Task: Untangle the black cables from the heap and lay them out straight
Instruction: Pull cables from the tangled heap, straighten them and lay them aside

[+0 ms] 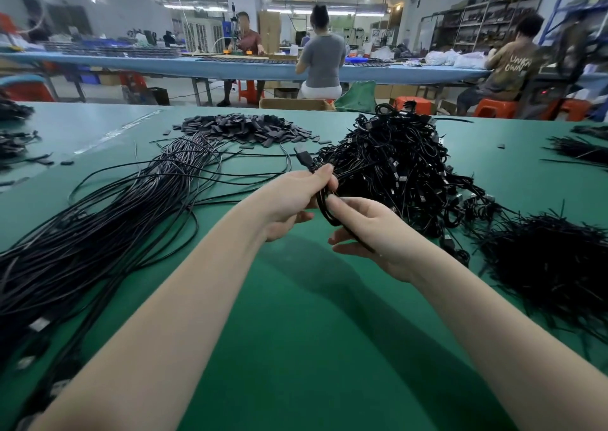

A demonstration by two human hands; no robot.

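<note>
My left hand point(296, 196) and right hand point(371, 233) both gripping one black cable point(324, 208) beside the heap point(394, 167), laid-out cables point(108, 220) spreading toward the desk's point(296, 315) left edge, a worker's shirt point(513, 65) partly reading "OWN".

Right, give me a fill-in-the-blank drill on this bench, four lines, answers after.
1. Both hands hold one black ____ above the table.
2. The tangled heap lies to the ____ of the left hand.
3. The straightened cables lie on the ____ side.
4. The right hand is ____ to the camera than the left hand.

Answers: cable; right; left; nearer
</note>
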